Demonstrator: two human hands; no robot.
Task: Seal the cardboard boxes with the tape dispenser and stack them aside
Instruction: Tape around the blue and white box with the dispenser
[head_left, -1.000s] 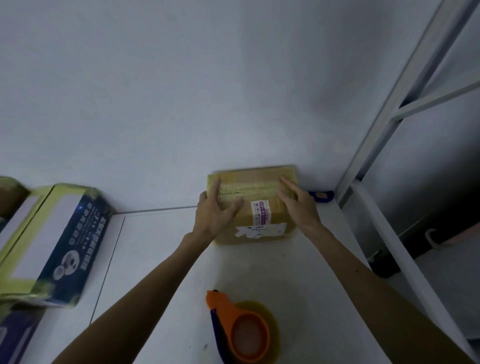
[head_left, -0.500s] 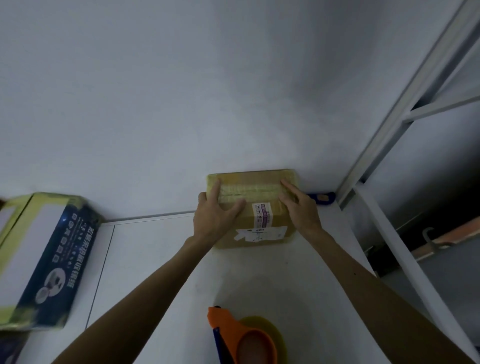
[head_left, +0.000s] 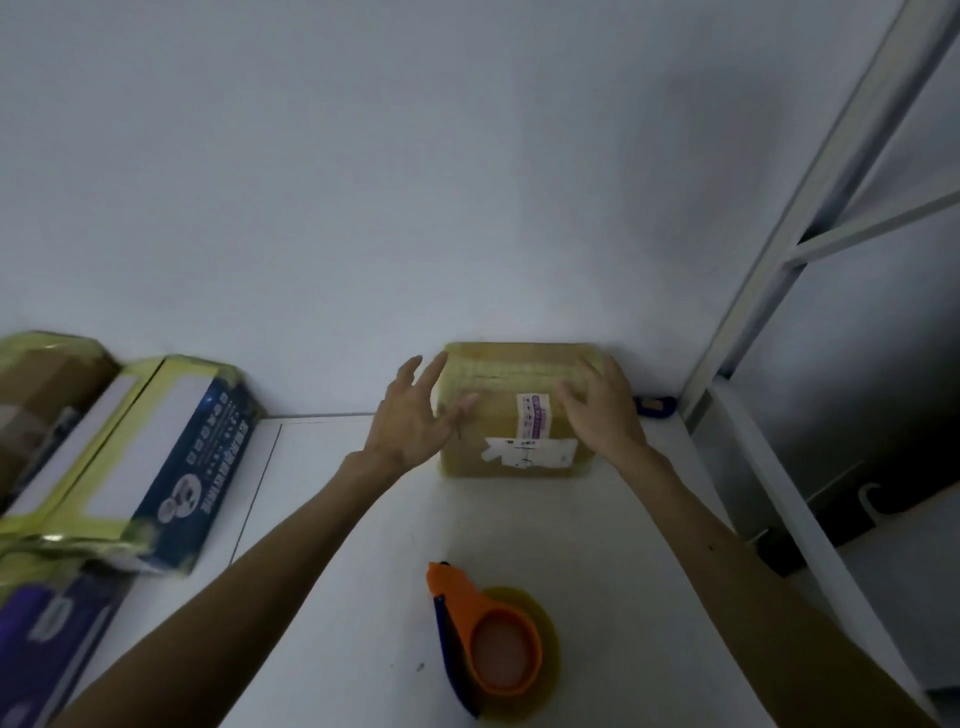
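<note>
Two hands reach to a taped box (head_left: 509, 384) at the back of the bench (head_left: 623, 571), where it stands against the wall (head_left: 415, 182). The left hand (head_left: 410, 421) is at the box's left edge with its fingers (head_left: 434, 371) spread wide; I cannot tell whether they touch the cardboard. The right hand (head_left: 602, 415) lies on the box's right top corner, fingers nearly straight and close together. A purple label (head_left: 533, 422) and a torn white one show on the box's near face. The orange dispenser (head_left: 488, 634) lies on the bench between the forearms, well apart from the box. At the left lie a blue carton (head_left: 197, 457) edged in yellow tape, a brown carton (head_left: 47, 379) and a purple carton (head_left: 47, 639). A white frame (head_left: 769, 249) rises at the right.
</note>
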